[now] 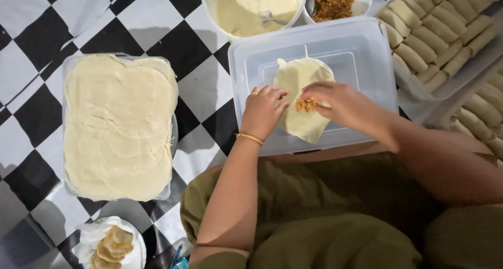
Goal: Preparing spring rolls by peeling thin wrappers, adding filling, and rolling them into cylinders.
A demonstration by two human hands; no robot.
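Observation:
A pale round wrapper (298, 80) lies flat on an upturned clear plastic lid (361, 54). A small heap of brownish shredded filling (306, 105) sits on the wrapper's middle. My right hand (340, 104) rests over the wrapper with its fingertips on the filling. My left hand (262, 111), with a ring and a gold bracelet, touches the wrapper's left edge, fingers curled toward the filling.
A tray stacked with pale wrappers (118, 125) stands at the left. A white bowl of batter with a spoon (254, 7) and a bowl of filling (335, 1) sit at the back. Trays of finished rolls (440, 33) are at the right. A small plate of chips (111, 245) lies bottom left.

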